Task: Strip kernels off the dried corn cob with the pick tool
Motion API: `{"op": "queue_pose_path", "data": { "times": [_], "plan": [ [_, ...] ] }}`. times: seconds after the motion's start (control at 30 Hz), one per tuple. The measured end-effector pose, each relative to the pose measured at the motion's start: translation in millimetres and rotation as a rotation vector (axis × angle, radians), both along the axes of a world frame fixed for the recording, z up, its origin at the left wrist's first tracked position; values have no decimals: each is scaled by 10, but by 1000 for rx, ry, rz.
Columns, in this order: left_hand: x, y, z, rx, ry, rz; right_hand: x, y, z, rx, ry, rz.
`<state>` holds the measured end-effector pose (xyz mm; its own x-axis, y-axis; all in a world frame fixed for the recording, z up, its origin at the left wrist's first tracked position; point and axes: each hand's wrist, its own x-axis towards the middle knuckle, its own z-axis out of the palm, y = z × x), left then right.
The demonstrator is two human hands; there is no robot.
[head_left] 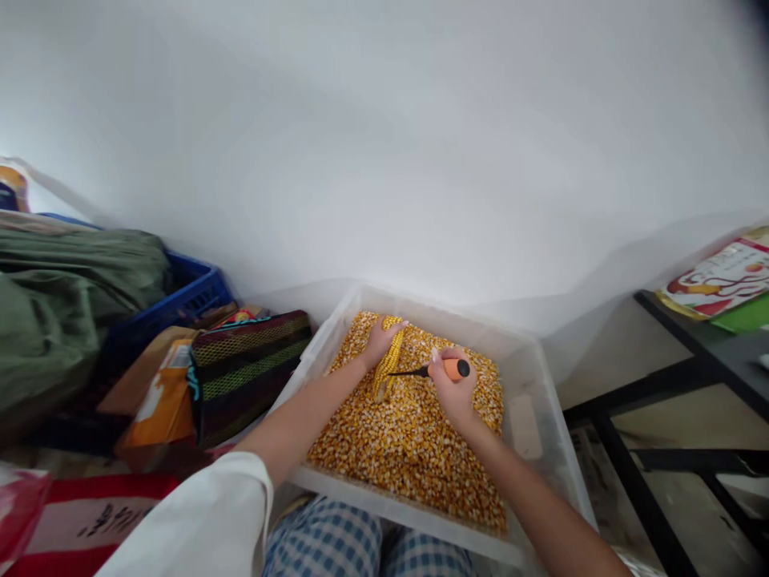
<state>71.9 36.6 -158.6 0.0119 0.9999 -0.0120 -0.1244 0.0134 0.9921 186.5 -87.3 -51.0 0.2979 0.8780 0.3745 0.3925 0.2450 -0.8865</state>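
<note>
The left hand (380, 340) held a corn cob (389, 358) with its fingers (396, 324) wrapped around it, and the right hand (453, 387) gripped a screwdriver (448, 369) with an orange handle, the tip pointing at the cob. The cob was tilted over the corn kernels (408, 437), inside a clear plastic bin (522, 425), near its middle.

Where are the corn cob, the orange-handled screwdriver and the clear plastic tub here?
Corn cob (388, 361): head view, on its kernels.
Orange-handled screwdriver (448, 369): head view, on the orange handle.
Clear plastic tub (432, 311): head view, on the far rim.
</note>
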Motion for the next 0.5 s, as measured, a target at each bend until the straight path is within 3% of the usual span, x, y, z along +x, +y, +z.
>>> {"op": "queue_pose_path", "data": {
  "times": [0.13,0.23,0.4,0.5],
  "plan": [
    [-12,-14,45,-57,53,7,86,135,12,-160,184,-84],
    [-7,-13,79,-71,57,12,88,100,43,-107,166,-34],
    [5,-4,78,-68,45,27,-92,-195,97,276,-432,365],
    [0,-11,82,-45,60,27,-196,-329,79,428,-633,442]
  ]
}}
